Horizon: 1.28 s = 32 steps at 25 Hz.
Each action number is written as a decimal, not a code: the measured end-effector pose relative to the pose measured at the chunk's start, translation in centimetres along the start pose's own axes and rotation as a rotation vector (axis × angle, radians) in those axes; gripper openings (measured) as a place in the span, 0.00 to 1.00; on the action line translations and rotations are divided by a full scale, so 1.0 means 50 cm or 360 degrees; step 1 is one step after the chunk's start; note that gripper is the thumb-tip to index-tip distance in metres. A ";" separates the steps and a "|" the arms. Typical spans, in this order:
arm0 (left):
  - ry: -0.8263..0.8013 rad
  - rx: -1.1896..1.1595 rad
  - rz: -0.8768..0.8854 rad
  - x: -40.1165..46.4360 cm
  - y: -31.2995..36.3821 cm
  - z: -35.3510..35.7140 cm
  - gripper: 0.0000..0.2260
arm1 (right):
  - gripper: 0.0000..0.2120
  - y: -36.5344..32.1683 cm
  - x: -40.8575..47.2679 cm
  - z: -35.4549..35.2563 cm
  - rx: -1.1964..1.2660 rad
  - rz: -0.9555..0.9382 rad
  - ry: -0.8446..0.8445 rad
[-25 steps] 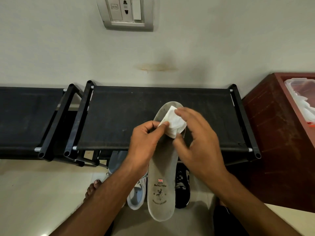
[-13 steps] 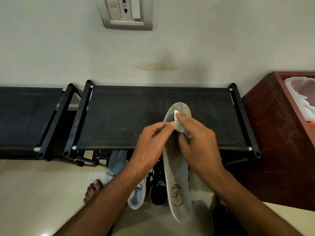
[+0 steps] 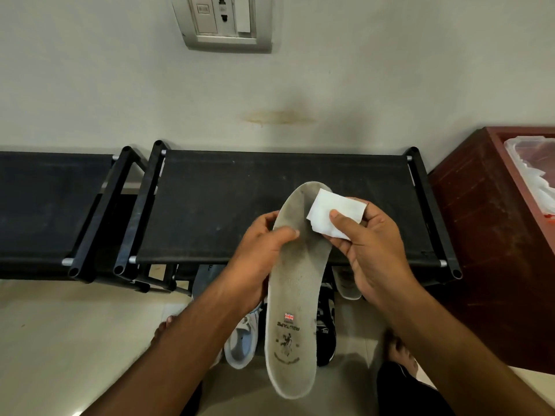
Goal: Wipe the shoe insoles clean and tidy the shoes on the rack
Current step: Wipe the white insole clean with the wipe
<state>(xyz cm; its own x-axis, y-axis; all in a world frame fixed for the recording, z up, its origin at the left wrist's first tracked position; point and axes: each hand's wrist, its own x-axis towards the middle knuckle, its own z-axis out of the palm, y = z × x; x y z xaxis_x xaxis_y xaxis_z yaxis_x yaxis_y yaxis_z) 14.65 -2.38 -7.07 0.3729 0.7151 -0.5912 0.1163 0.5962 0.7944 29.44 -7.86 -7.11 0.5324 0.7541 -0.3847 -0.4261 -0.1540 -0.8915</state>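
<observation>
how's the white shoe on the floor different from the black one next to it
The white shoe is pale with light blue lining; the black shoe is dark with white markings. The white shoe lies left of the held insole, partly behind the left hand's forearm; the black shoe lies right of it, mostly hidden behind the insole. Both sit on the floor in front of the shoe rack.

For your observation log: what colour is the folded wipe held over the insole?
White, clearest in the head view: wipe.
</observation>
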 end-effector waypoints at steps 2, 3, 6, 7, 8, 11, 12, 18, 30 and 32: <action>-0.0133 -0.0321 -0.0262 -0.002 -0.002 0.004 0.13 | 0.10 0.003 -0.002 0.002 -0.0056 -0.0066 -0.0017; -0.0197 -0.0451 -0.0341 -0.004 -0.008 0.007 0.16 | 0.10 0.004 -0.004 0.003 -0.0075 -0.0099 -0.0032; -0.0409 -0.0669 -0.0302 -0.004 -0.024 0.017 0.21 | 0.11 0.004 -0.016 0.010 -0.0191 -0.0275 -0.0064; -0.0465 -0.0721 -0.0278 -0.005 -0.024 0.018 0.22 | 0.12 0.003 -0.019 0.009 -0.0274 -0.0367 -0.0076; -0.0502 -0.0749 -0.0258 -0.008 -0.022 0.019 0.22 | 0.12 0.002 -0.022 0.008 -0.0340 -0.0438 -0.0087; -0.0524 -0.0797 -0.0248 -0.010 -0.021 0.020 0.24 | 0.13 -0.004 -0.029 0.007 -0.0447 -0.0482 -0.0124; -0.0530 -0.0800 -0.0251 -0.010 -0.019 0.018 0.24 | 0.13 -0.005 -0.031 0.010 -0.0513 -0.0492 -0.0143; -0.0513 -0.0805 -0.0249 -0.007 -0.013 0.015 0.28 | 0.20 0.012 -0.029 -0.007 -0.1351 -0.1083 -0.0306; -0.0459 -0.0958 -0.0245 -0.011 0.008 -0.010 0.27 | 0.29 0.053 -0.025 0.001 -0.2213 -0.1433 -0.0508; -0.0456 -0.0917 -0.0208 -0.009 0.013 -0.014 0.25 | 0.29 0.053 -0.027 0.001 -0.2135 -0.1405 -0.0513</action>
<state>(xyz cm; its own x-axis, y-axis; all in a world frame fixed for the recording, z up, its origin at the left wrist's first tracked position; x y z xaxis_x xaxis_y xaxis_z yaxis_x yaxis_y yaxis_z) 13.91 -2.07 -6.39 0.6291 0.5455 -0.5538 -0.3050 0.8285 0.4696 27.56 -9.28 -8.93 0.0131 0.9716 0.2363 0.9037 0.0897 -0.4187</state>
